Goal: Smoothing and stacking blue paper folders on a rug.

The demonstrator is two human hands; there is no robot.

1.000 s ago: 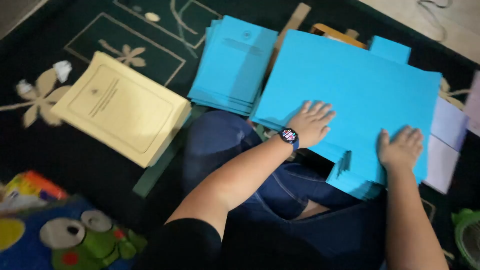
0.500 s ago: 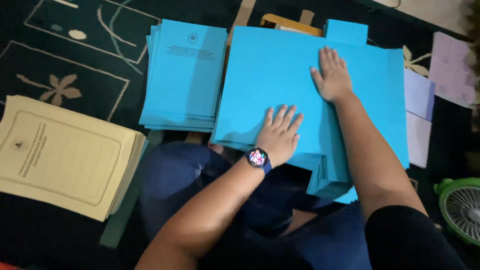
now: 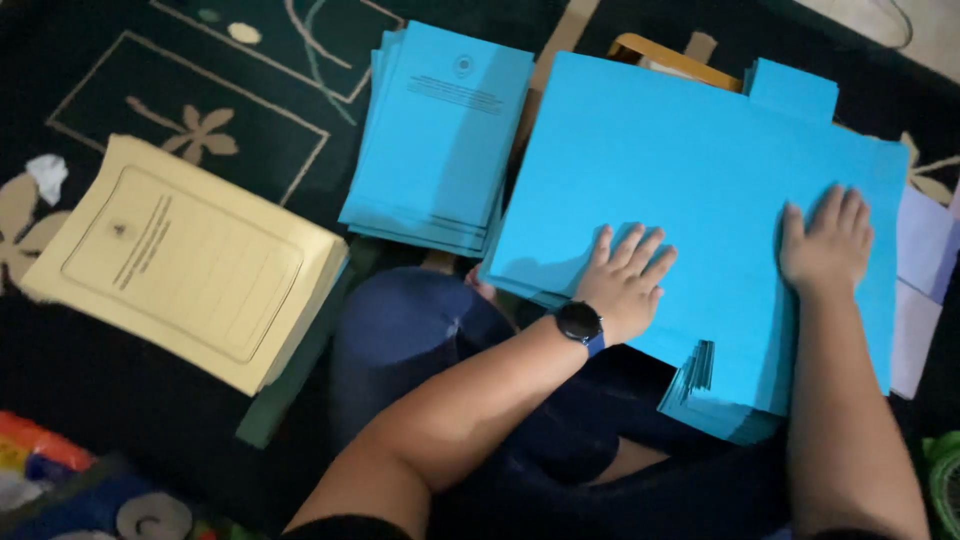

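A large stack of plain blue folders [image 3: 690, 190] lies in front of me, partly over my lap. My left hand [image 3: 625, 280], with a dark watch [image 3: 579, 323] on the wrist, rests flat with fingers spread on the stack's near left part. My right hand [image 3: 828, 240] lies flat on the top folder near its right edge. Neither hand grips anything. A second pile of printed blue folders [image 3: 440, 135] sits to the left of the big stack.
A pile of cream printed folders [image 3: 185, 260] lies at the left on a dark patterned rug [image 3: 150, 80]. Pale lilac sheets [image 3: 920, 300] stick out at the right. A wooden object [image 3: 660, 55] shows behind the blue stack. Colourful items [image 3: 60, 480] lie bottom left.
My right hand has drawn back from the far top of the blue stack to its right side. My left hand stays flat on the stack. The view has shifted.
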